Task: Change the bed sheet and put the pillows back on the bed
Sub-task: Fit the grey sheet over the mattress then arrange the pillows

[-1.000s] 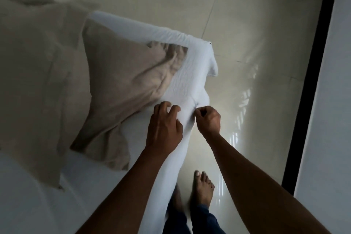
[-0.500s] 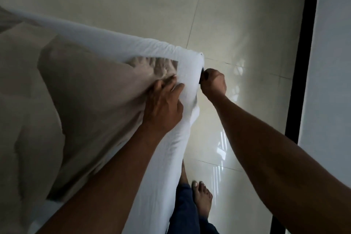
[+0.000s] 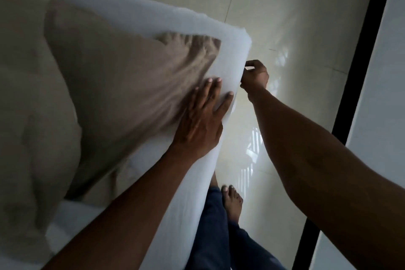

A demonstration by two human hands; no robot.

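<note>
Pressing my left hand (image 3: 201,120), fingers flat, on white sheet (image 3: 228,55) beside pillow (image 3: 122,85). My right hand (image 3: 255,76), beyond pillow, gripping sheet hem. Risk: overpulling, hem slipping free, sheet bunching under pillow.

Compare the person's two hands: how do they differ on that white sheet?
The left hand lies flat, fingers straight, pressing the top of the white sheet beside the beige pillow; the right hand is curled, pinching the sheet's edge. The left hand sits on top; the right hand hangs off the side, above the tiled floor. Both touch the sheet near the same corner.
</note>
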